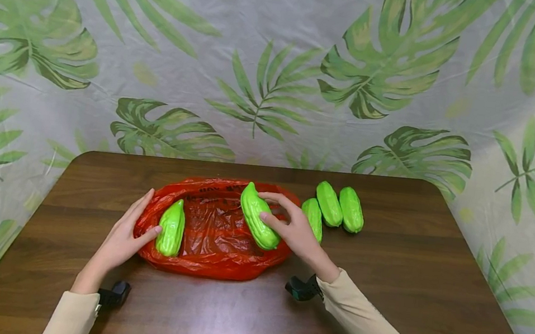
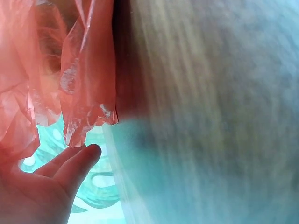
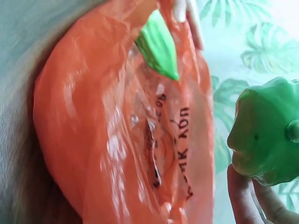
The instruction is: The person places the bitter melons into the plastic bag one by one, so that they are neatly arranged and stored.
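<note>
Along the left rim of the red bag (image 1: 220, 270), the left hand (image 1: 123, 235) has a loose, straight-fingered grip; one gourd (image 1: 170, 230) already lies just inside. Over the bag's right part, the right hand's (image 1: 297, 230) grip is wrapped around a second gourd (image 1: 255, 219); three more gourds (image 1: 328, 204) remain outside, right of the bag, on the desk (image 1: 427, 267). All look glossy, ridged; the bag, thin crinkled plastic.

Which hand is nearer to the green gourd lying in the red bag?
The left hand, at the left rim of the bag, thumb beside that gourd. The right hand is farther, over the bag's right side, holding another gourd.
</note>
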A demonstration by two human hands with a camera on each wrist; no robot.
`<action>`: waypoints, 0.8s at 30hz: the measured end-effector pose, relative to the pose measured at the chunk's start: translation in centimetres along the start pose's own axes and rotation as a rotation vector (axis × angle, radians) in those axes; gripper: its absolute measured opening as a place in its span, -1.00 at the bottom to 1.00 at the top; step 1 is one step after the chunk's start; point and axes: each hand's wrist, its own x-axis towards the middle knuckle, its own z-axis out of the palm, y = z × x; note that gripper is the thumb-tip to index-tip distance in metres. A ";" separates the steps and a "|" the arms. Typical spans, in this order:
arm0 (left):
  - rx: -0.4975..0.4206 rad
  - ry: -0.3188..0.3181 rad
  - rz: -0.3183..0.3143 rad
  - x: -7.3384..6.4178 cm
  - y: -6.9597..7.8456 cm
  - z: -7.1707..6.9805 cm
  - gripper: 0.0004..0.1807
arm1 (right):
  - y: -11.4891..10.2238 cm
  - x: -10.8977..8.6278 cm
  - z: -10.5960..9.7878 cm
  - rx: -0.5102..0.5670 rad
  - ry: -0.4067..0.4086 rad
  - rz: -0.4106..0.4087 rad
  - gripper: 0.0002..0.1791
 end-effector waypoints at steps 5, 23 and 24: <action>-0.012 0.000 0.009 0.0 0.2 0.0 -0.11 | 2.4 0.7 1.2 -0.004 -0.001 -0.014 -0.57; -0.024 0.021 0.023 0.1 0.2 0.0 -0.11 | 4.4 2.5 5.2 -0.003 0.011 0.017 -0.54; -0.023 0.023 0.025 0.1 0.2 0.0 -0.11 | 4.4 2.6 5.5 -0.001 0.012 0.016 -0.54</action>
